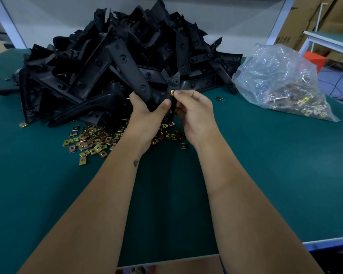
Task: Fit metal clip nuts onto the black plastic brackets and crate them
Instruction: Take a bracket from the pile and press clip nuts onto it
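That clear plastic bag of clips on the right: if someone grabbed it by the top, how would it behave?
The clear bag would likely sag and crinkle; its film looks thin and crumpled. It is probably heavy at the bottom, where the metal clips have settled.

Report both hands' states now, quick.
Left hand: closed, gripping a black bracket.
Right hand: closed, pinching a clip nut against that bracket's edge.
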Demonstrator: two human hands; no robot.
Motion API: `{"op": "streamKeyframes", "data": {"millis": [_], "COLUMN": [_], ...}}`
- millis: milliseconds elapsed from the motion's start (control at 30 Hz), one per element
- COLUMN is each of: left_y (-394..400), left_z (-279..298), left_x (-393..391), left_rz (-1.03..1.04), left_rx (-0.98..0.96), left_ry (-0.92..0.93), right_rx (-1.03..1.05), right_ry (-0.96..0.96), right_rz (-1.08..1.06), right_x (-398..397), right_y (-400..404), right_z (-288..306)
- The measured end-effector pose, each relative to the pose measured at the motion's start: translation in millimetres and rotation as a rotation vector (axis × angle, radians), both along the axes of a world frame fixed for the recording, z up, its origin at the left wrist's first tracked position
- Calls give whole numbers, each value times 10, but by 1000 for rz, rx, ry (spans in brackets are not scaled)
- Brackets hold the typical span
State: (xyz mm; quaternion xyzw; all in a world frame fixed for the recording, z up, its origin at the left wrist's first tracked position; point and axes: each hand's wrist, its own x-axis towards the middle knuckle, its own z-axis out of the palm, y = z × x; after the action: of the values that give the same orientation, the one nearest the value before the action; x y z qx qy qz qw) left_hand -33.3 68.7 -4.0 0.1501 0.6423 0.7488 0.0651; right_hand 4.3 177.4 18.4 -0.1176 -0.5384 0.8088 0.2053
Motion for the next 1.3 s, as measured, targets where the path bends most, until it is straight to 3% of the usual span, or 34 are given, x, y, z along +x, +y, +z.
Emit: {"op": "streamKeyframes", "data": {"millis": [200,267,367,467,600,700,833,1000,1167,1300], "left_y": [-15,-41,-82,-79,-35,-24,-17,2,-10,-4], "left_z": [66,80,93,93,92,91,96,111,129,133], "left_x": [0,-18,-39,-53,-67,-84,-88,-67,-56,-44], "left_rz": [-25,-29,-53,-46,-44,-51,-49,-73,-61,-30], "left_rx": [306,411,533,556,565,573,565,560,581,588], "left_ry": [-196,-267,-343,-369,-382,-390,-409,-389,-398,-414], "right_rx": [252,495,1073,1382,1341,1490,1494,1489,1342,1025], "right_ry": [-1,-104,-378,-569,-714,-795,-523,-301,-268,-214], "right_rz": [-42,-203,-440,-411,-173,-42,-117,-51,-182,-228], "right_x": [-20,-55,-91,-113,-167,-224,-188,-169,-189,-179], "right_y": [97,221,517,839,1072,1030,842,352,180,249], "right_z": [20,-33,-150,-173,-189,-212,-156,-152,-254,-246]}}
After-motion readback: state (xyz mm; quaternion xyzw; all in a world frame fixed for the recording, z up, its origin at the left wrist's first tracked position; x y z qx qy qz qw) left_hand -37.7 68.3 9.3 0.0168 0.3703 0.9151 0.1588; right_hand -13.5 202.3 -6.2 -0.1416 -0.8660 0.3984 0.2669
